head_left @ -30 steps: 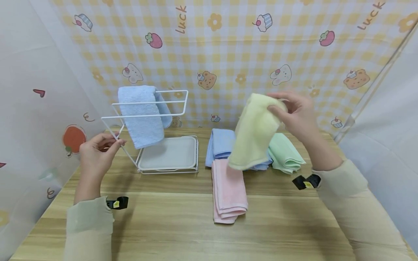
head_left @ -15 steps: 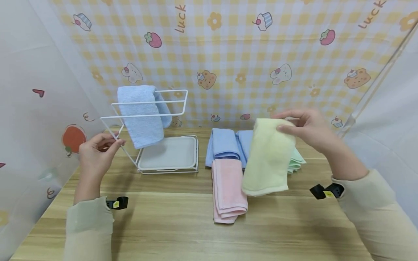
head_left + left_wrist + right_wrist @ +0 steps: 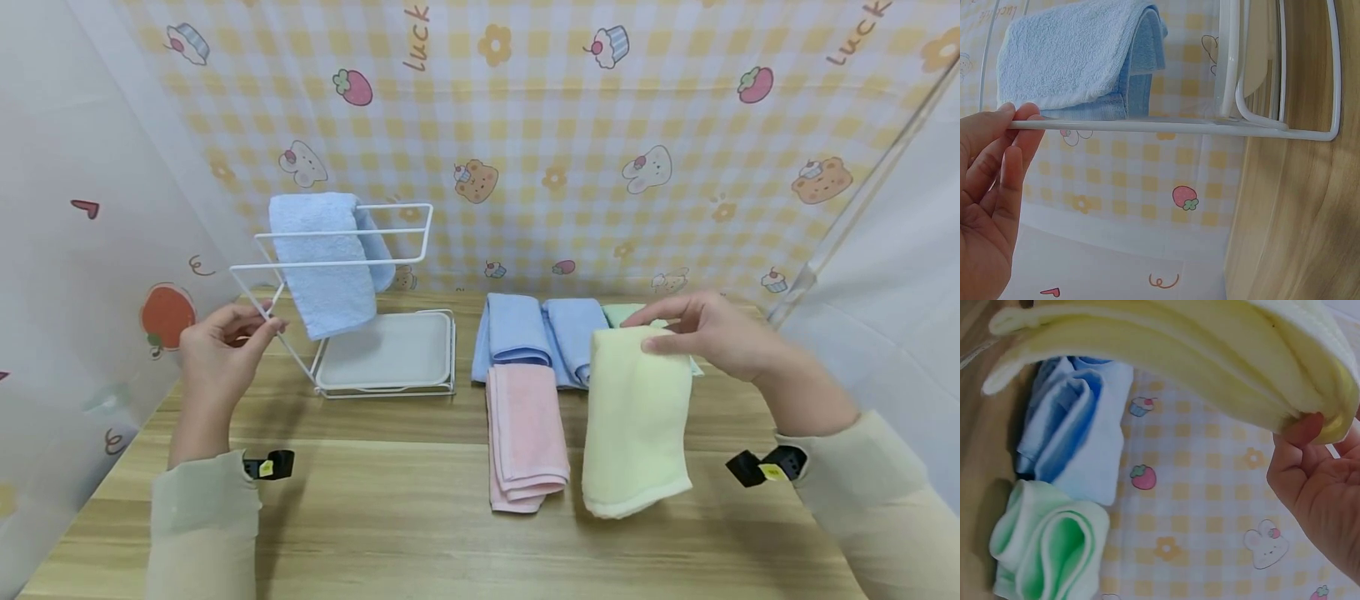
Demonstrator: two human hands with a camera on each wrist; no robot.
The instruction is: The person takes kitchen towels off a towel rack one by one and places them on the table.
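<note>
My left hand (image 3: 221,346) pinches the slanting side wire of a white wire towel rack (image 3: 330,265) at the left; the left wrist view has thumb and fingertips on that wire. Draped over the rack's rear bar hangs a light blue towel (image 3: 322,292). My right hand (image 3: 716,337) pinches the top fold of a pale yellow towel (image 3: 637,425), which hangs down in front of the other towels. Left of it lies a folded pink towel (image 3: 528,433). Behind are two folded blue towels (image 3: 516,329), and a green towel (image 3: 1054,544), mostly hidden by the yellow one in the head view.
A shallow white tray (image 3: 386,354) sits in the rack's base. The wooden table (image 3: 360,500) ends at a checked curtain (image 3: 525,125) behind, with pale curtains on both sides.
My right hand has moved right, down and toward me with the yellow towel, from over the blue towels to right of the pink one. The left hand and rack have stayed in place.
</note>
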